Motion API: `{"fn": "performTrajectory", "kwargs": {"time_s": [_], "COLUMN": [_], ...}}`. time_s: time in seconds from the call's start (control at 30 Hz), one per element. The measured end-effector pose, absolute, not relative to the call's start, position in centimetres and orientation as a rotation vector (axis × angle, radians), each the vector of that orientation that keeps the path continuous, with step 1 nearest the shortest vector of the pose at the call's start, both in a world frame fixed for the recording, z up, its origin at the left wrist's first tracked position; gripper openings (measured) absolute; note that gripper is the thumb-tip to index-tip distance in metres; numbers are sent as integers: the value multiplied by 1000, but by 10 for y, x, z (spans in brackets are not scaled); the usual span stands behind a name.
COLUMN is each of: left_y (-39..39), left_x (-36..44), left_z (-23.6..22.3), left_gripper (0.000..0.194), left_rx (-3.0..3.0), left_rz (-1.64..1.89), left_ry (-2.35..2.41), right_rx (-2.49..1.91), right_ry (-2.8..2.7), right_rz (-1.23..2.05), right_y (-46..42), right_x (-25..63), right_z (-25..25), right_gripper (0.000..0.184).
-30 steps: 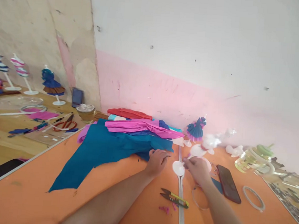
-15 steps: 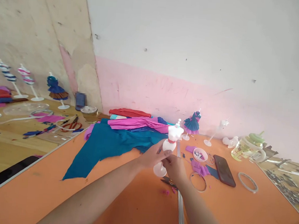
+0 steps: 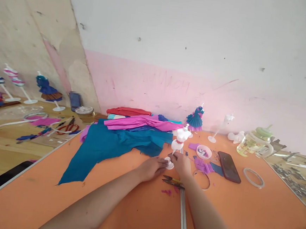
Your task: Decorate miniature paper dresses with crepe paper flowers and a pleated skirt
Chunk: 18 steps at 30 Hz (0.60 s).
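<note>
A small white dress form (image 3: 182, 135) on a stand leans slightly to the right near the table's middle seam, with a reddish band at its waist. My left hand (image 3: 151, 168) is at the stand's round base (image 3: 169, 163), its fingertips closed on the rim. Just above the base, my right hand (image 3: 181, 163) pinches the thin pole, and its fingers hide part of it. Small thread snips (image 3: 173, 181) lie on the orange table (image 3: 134, 212) close in front of both hands, beside pink scraps (image 3: 166, 192).
Teal cloth (image 3: 108, 148) spreads on the left under folded pink fabric (image 3: 141, 122). A dressed mini form (image 3: 195, 118) stands behind. On the right are a small bowl (image 3: 204, 152), a phone (image 3: 229, 167), a tape roll (image 3: 254, 178) and a lidded jug (image 3: 255, 142).
The dress form has come down, and its base is now at the tabletop. My left hand has gone from its body to the base, my right hand to the pole. The view has shifted slightly.
</note>
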State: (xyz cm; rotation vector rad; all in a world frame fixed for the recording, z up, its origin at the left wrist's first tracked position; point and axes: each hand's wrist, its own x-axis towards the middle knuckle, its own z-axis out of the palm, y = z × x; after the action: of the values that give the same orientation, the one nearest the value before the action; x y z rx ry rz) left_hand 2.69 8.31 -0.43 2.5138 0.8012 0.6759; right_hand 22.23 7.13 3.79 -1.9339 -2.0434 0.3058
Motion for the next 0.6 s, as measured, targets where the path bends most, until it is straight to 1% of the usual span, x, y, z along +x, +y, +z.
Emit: {"fn": "performTrajectory", "kwargs": {"time_s": [0.07,0.17,0.33,0.43,0.5,0.6], "left_y": [85,86,87,87,87,88], "left_x": [29,30,33,39,43,48], "left_z": [-8,-11,-11,-8,-6,-4], "left_gripper": [37,37,37,39,40,40], "left_rx": [2503,2483,2473,2486,2495,2509], "left_rz": [639,617,580,547,533,528], "left_ry": [777,772,763,752,755,772], "right_rx": [-1943,-1950,-1881,-1833,-1875,-2004], "right_ry": [-2071,-2120,-2281,-2376,-2346,-2227], "right_rz": [301,268,253,305,309,297], "right_y": [73,65,16,-10,-15,-10], "right_x": [226,233,244,251,259,279], "right_z": [40,45,43,34,30,26], "right_gripper": [38,26,24,16,11,11]}}
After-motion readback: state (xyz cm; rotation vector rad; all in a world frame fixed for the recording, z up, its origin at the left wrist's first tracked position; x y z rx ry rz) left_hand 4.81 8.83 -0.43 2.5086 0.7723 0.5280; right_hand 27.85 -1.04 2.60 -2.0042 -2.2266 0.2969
